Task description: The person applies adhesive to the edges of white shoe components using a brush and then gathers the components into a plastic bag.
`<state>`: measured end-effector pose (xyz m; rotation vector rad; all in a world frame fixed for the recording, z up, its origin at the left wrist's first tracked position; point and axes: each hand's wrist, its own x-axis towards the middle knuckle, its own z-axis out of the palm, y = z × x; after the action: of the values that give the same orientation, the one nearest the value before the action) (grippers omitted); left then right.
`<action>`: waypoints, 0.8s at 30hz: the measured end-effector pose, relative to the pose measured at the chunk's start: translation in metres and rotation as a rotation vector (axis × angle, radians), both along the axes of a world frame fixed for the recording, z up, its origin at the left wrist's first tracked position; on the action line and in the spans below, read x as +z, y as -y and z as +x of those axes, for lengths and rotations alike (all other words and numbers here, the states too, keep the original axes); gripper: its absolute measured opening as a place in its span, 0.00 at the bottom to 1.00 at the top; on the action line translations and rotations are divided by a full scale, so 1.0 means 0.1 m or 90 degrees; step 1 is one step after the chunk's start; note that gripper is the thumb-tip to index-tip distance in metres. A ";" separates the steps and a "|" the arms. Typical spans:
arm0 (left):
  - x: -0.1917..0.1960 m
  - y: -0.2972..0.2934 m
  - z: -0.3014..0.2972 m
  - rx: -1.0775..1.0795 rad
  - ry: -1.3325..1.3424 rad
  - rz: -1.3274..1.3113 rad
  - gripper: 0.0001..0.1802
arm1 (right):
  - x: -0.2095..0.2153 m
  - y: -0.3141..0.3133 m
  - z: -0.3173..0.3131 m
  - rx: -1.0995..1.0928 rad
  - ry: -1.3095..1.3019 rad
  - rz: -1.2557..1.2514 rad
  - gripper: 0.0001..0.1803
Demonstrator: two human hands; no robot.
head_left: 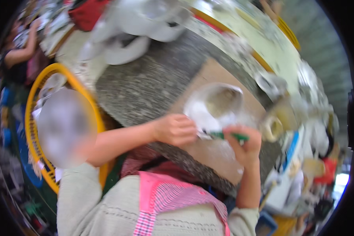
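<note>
A white, hollow, rounded piece [198, 108] with a greyish opening lies on a brown cardboard sheet [196, 84]. My left hand [177, 129] is closed at its near left edge; whatever the fingers pinch there is hidden. In the fist of my right hand [244, 143] is a slim green-handled tool [218, 135], its end pointing left toward my left fingers. The tool's tip is too blurred to tell its kind. Crumpled clear plastic [220, 153] lies on the cardboard just below the tool.
A dark speckled mat [145, 86] lies under the cardboard. Several white moulded shells [128, 49] stand at its far left. A yellow basket [32, 106] sits to my left, and a tape roll [272, 129] to my right. Another person [25, 51] works at the far left.
</note>
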<state>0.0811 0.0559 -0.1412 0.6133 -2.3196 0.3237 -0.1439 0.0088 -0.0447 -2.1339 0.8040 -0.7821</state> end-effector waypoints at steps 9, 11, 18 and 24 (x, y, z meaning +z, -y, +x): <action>0.01 -0.01 -0.15 -0.012 0.017 0.018 0.10 | -0.22 -0.02 0.07 -0.377 -0.069 -0.200 0.06; 0.01 -0.01 -0.16 -0.006 0.024 0.020 0.10 | -0.37 -0.07 0.03 -0.321 -0.117 -0.268 0.03; 0.05 0.03 -0.14 -0.003 0.013 0.014 0.08 | -0.18 -0.19 -0.61 -0.243 0.579 0.504 0.06; 0.51 0.36 -0.02 0.112 -0.256 0.262 0.09 | -0.93 -0.50 -0.72 -0.222 0.567 0.623 0.07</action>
<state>0.0796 0.0200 -0.0902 0.9865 -1.9524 -0.1937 -0.2163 0.0589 -0.1376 -0.6699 0.8022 -1.0830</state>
